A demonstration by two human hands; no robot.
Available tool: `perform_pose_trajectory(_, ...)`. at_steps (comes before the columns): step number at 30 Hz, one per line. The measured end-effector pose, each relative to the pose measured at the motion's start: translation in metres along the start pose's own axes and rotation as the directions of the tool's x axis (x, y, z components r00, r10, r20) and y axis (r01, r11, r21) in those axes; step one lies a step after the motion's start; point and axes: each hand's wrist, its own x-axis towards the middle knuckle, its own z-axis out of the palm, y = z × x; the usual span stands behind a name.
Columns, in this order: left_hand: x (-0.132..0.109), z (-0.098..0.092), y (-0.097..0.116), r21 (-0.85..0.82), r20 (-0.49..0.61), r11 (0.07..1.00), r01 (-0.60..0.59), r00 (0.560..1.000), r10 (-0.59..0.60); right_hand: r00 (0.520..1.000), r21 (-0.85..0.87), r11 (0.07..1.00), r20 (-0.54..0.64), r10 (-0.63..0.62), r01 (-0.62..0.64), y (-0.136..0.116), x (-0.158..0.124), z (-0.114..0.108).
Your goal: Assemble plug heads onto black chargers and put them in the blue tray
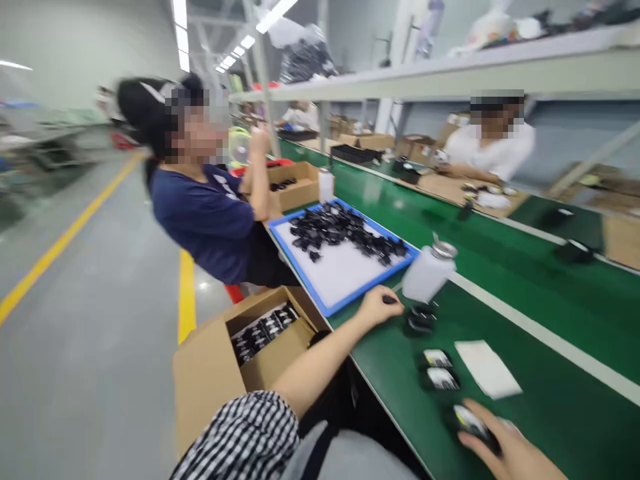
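Note:
My left hand [376, 308] is closed on a small black piece [389, 300] above the green table, just beyond the near corner of the tray. Fingers curled, my right hand [510, 445] grips a black part with a pale and yellow top [471, 423] at the lower right. Two similar black parts [440, 379] lie beside each other between my hands. A glossy black part [421, 319] sits to the right of my left hand, in front of a white pump bottle [429, 273]. Near the parts rests a folded white cloth or paper [487, 369]. Motion blur hides fine detail.
A blue-rimmed tray [345, 301] holds many loose black pieces. Below the table edge, an open carton [207, 383] contains rows of black parts. One co-worker [205, 207] sits beyond it; another [490, 147] works across the green bench [530, 287]. A shelf [450, 80] runs overhead.

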Motion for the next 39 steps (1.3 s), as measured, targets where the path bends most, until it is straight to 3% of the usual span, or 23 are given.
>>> perform_pose_trajectory(3,0.004,-0.006,-0.001,-0.024,0.125,1.000,0.009,0.992,-0.006,0.989,0.078,0.993,0.121,0.080,-0.090,-0.017,-0.022,-0.025)
perform_pose_trajectory(6,0.002,-0.019,0.000,0.046,0.176,0.996,-0.074,0.982,0.065,0.959,0.054,0.958,0.021,0.282,-0.282,-0.011,-0.012,-0.051)
perform_pose_trajectory(9,-0.024,-0.039,0.015,0.173,0.024,0.970,-0.169,0.986,0.168,0.909,0.005,0.912,-0.089,0.408,-0.409,0.006,0.011,-0.060)
perform_pose_trajectory(11,-0.055,-0.046,0.030,0.236,-0.091,0.951,-0.201,0.969,0.228,0.901,-0.020,0.904,-0.093,0.424,-0.427,0.014,0.029,-0.056)
perform_pose_trajectory(12,-0.071,-0.045,0.036,0.243,-0.084,0.946,-0.215,0.967,0.242,0.902,-0.034,0.903,-0.086,0.423,-0.427,0.016,0.038,-0.053)
perform_pose_trajectory(14,-0.100,-0.034,0.044,0.212,0.082,0.950,-0.231,0.973,0.218,0.907,-0.059,0.906,-0.062,0.417,-0.420,0.018,0.056,-0.047)
perform_pose_trajectory(16,-0.120,-0.014,0.045,0.192,0.279,0.963,-0.187,0.952,0.129,0.912,-0.071,0.909,-0.018,0.410,-0.410,0.018,0.068,-0.045)
perform_pose_trajectory(18,-0.130,0.008,0.042,0.219,0.382,0.970,-0.109,0.924,0.018,0.920,-0.067,0.919,0.030,0.392,-0.389,0.016,0.073,-0.048)
perform_pose_trajectory(20,-0.132,0.027,0.037,0.247,0.395,0.968,-0.041,0.917,-0.062,0.940,-0.016,0.941,0.032,0.340,-0.339,0.013,0.068,-0.052)
perform_pose_trajectory(23,-0.131,0.045,0.034,0.271,0.361,0.963,-0.003,0.927,-0.099,0.971,0.221,0.948,-0.010,0.238,-0.230,0.004,0.047,-0.055)
perform_pose_trajectory(26,-0.131,0.054,0.033,0.277,0.330,0.960,-0.046,0.943,-0.050,0.980,0.464,0.871,-0.023,0.197,-0.164,-0.010,0.020,-0.051)
perform_pose_trajectory(28,-0.131,0.057,0.033,0.265,0.332,0.959,-0.097,0.943,0.004,0.982,0.493,0.859,-0.047,0.182,-0.135,-0.019,0.006,-0.047)
perform_pose_trajectory(33,-0.129,0.061,0.030,0.295,0.340,0.944,-0.145,0.940,0.038,0.991,0.167,0.978,-0.026,0.129,-0.123,-0.038,-0.006,-0.045)
perform_pose_trajectory(39,-0.125,0.061,0.029,0.348,0.372,0.923,-0.162,0.928,0.022,0.972,-0.145,0.976,0.146,0.186,-0.165,-0.054,0.003,-0.058)
